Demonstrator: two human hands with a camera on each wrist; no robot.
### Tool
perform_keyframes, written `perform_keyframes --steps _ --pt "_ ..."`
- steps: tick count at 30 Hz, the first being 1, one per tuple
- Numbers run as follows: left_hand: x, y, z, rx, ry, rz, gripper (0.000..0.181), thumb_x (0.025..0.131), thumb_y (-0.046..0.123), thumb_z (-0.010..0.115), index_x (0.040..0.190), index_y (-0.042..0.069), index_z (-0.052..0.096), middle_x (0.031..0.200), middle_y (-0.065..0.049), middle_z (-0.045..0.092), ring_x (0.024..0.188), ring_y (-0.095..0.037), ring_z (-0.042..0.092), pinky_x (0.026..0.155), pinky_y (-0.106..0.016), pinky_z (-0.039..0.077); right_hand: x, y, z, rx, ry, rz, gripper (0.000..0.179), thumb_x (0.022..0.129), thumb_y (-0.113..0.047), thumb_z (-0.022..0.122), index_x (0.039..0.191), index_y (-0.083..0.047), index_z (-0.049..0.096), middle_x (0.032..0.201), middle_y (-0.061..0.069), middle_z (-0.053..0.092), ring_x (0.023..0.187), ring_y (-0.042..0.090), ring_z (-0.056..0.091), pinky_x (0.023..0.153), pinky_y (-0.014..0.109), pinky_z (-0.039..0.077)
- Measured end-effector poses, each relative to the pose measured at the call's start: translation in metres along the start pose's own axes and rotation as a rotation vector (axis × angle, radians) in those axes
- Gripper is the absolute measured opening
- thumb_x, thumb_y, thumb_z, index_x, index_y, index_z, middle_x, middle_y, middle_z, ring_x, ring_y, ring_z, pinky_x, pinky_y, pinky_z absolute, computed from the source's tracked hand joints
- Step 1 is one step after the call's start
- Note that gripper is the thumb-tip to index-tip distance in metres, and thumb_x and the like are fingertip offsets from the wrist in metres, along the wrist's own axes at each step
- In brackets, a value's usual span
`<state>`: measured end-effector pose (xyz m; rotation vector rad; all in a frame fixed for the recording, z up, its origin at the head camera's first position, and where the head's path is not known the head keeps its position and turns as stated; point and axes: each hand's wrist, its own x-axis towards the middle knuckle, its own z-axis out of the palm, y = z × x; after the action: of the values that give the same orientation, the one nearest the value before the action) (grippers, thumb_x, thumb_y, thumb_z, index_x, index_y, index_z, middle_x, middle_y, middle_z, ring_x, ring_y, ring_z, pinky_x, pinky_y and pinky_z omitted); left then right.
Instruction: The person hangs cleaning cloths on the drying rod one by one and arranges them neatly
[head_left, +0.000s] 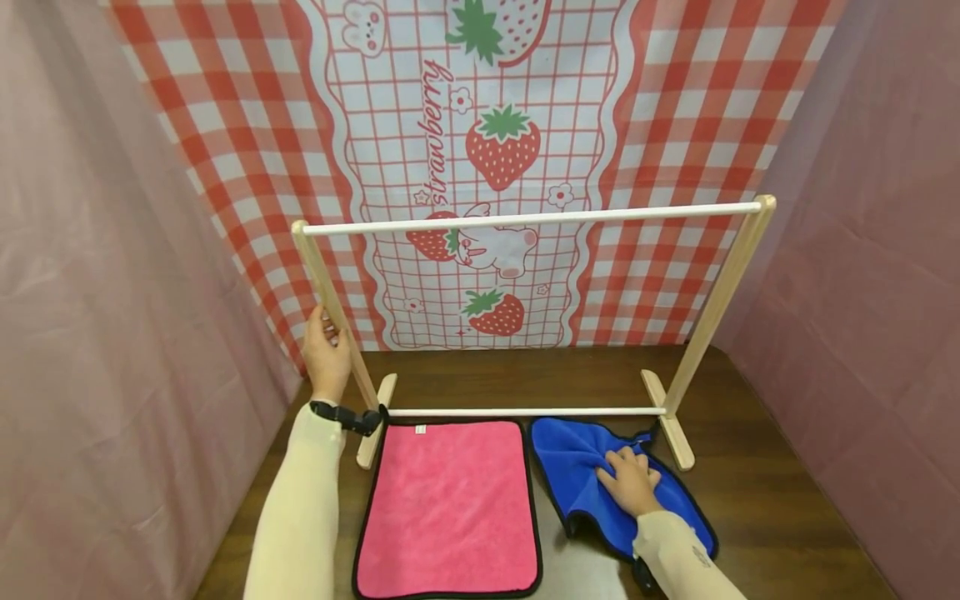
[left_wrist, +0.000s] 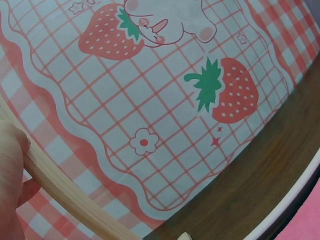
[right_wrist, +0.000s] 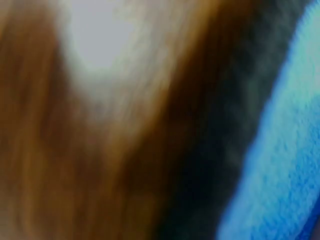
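My left hand (head_left: 327,354) is at the left upright of a wooden drying rack (head_left: 333,296), with fingers on both sides of the post. In the left wrist view, the thumb side of the hand (left_wrist: 10,175) lies against the wooden post (left_wrist: 65,192). My right hand (head_left: 632,481) rests on a rumpled blue towel (head_left: 581,454) with black edging, its fingers spread over the cloth. Folds run out from under the fingertips. A pink towel (head_left: 450,508) with black edging lies flat to the left of the blue one. The right wrist view shows a blurred blue towel edge (right_wrist: 280,165).
White rods join the rack's uprights, an upper rod (head_left: 525,219) and a lower rod (head_left: 525,412). Flat wooden feet (head_left: 667,417) stand on the brown table (head_left: 517,375). Behind hangs a strawberry-print cloth (head_left: 480,100); pink curtains (head_left: 112,292) flank both sides.
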<state>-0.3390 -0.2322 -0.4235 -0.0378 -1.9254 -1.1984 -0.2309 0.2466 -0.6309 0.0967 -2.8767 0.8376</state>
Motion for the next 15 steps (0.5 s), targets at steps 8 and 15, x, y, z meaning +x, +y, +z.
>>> perform_keyframes --steps 8,15 --pt "0.001 -0.001 -0.002 0.003 -0.007 -0.003 0.049 0.085 -0.015 0.059 0.133 -0.010 0.051 0.111 -0.034 0.058 0.096 -0.048 0.062 0.085 -0.056 0.053 -0.001 -0.011 0.002 0.034 0.039 -0.015 0.027 0.083 -0.016 0.070 0.070 -0.012 0.047 0.080 0.008 0.051 0.087 0.037 0.047 0.076 0.060 0.029" --pt "0.002 0.000 -0.003 -0.013 -0.013 0.000 0.049 0.086 -0.014 0.059 0.134 -0.009 0.051 0.112 -0.033 0.058 0.096 -0.047 0.062 0.083 -0.057 0.053 0.000 -0.013 0.000 0.099 0.072 -0.033 0.041 0.080 -0.009 0.071 0.064 -0.014 0.034 0.069 -0.001 0.031 0.073 0.024 0.036 0.070 0.045 0.023"
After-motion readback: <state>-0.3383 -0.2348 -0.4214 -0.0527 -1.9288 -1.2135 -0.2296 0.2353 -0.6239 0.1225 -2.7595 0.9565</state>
